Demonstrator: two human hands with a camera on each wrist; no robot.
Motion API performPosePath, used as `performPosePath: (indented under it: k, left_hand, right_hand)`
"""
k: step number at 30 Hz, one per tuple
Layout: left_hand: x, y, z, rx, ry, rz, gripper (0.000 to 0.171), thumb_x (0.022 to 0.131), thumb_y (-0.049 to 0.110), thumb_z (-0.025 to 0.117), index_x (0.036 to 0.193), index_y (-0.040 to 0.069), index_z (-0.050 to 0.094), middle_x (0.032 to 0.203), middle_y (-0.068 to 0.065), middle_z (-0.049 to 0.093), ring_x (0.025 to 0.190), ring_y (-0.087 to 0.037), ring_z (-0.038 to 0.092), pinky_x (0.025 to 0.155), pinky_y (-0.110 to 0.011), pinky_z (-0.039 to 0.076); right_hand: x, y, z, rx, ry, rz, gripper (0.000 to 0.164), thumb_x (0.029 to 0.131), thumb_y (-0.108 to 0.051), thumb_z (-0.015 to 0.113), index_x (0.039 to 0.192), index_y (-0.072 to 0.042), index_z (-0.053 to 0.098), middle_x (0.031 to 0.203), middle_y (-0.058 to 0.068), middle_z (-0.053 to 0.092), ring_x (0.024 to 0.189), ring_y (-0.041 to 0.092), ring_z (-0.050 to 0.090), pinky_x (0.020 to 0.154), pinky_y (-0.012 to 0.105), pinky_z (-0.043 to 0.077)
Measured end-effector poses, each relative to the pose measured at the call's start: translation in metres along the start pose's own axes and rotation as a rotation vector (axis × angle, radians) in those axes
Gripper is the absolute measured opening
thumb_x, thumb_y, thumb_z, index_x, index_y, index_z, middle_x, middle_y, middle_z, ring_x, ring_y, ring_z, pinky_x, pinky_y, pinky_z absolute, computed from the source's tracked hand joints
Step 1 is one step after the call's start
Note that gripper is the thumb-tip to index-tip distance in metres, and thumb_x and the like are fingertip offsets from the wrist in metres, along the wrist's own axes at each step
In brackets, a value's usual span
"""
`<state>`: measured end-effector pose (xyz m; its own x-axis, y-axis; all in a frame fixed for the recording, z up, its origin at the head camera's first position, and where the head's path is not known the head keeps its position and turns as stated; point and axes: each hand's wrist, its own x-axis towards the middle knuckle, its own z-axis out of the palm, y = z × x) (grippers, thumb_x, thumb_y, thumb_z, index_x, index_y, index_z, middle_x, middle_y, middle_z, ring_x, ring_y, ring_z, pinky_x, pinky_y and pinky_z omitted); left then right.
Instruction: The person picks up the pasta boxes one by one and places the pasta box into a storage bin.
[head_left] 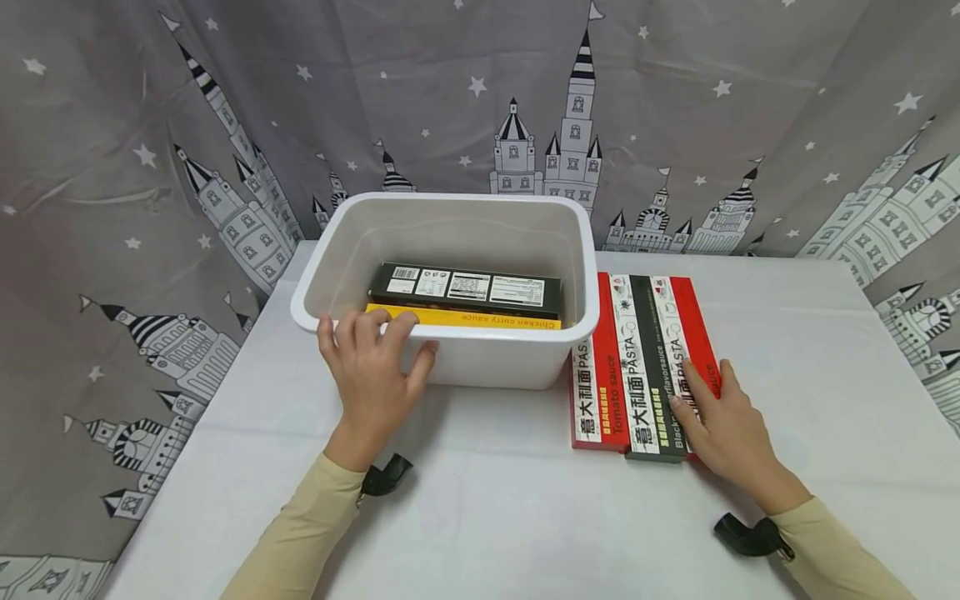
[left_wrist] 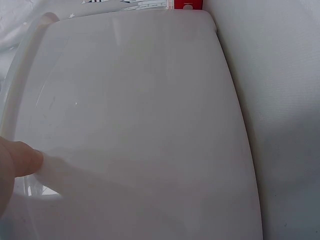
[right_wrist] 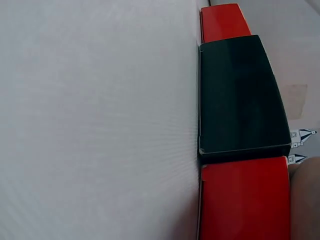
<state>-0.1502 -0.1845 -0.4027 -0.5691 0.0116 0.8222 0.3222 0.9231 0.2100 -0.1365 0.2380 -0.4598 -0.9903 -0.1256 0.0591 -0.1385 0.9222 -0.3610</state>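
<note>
My left hand (head_left: 372,379) grips the front rim of a white plastic bin (head_left: 495,358), fingers hooked over the edge and thumb against the outer wall. Inside the bin lie a black box (head_left: 465,287) and a yellow box (head_left: 472,317) marked "Chicken curry sauce". To the bin's right, three flat pasta boxes lie side by side. One is a red tomato sauce box (head_left: 611,392), the middle one a black pasta box (head_left: 651,367). My right hand (head_left: 731,437) holds the rightmost red pasta box (head_left: 686,312) across its width, thumb on its left edge, fingers toward its right edge.
A white cloth (head_left: 510,500) covers the table. Behind it hangs a grey curtain (head_left: 420,92) printed with castles and stars. The bin's right wall stands close against the tomato sauce box. Black curved devices are strapped at both wrists.
</note>
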Motion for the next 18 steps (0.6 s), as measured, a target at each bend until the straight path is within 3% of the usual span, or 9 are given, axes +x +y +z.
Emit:
performPosePath:
  k: [9, 18]
  left_hand:
    - [0.000, 0.001, 0.000, -0.009, -0.008, -0.007, 0.029, 0.086, 0.028, 0.069, 0.107, 0.010, 0.063, 0.098, -0.018, 0.054, 0.111, -0.042, 0.046, 0.110, -0.070, 0.021]
    - [0.000, 0.001, -0.001, -0.004, -0.009, -0.006, 0.029, 0.086, 0.028, 0.069, 0.108, 0.010, 0.063, 0.098, -0.018, 0.053, 0.111, -0.043, 0.046, 0.110, -0.069, 0.021]
  right_hand:
    - [-0.001, 0.003, -0.002, -0.015, -0.001, -0.002, 0.065, 0.101, -0.036, 0.052, 0.156, -0.005, 0.036, 0.152, 0.048, 0.024, 0.120, 0.069, 0.046, 0.088, 0.076, 0.044]
    - [0.000, 0.009, -0.011, -0.028, -0.082, 0.018, 0.070, 0.100, -0.039, 0.055, 0.158, -0.009, 0.031, 0.153, 0.048, 0.021, 0.128, 0.071, 0.037, 0.094, 0.079, 0.040]
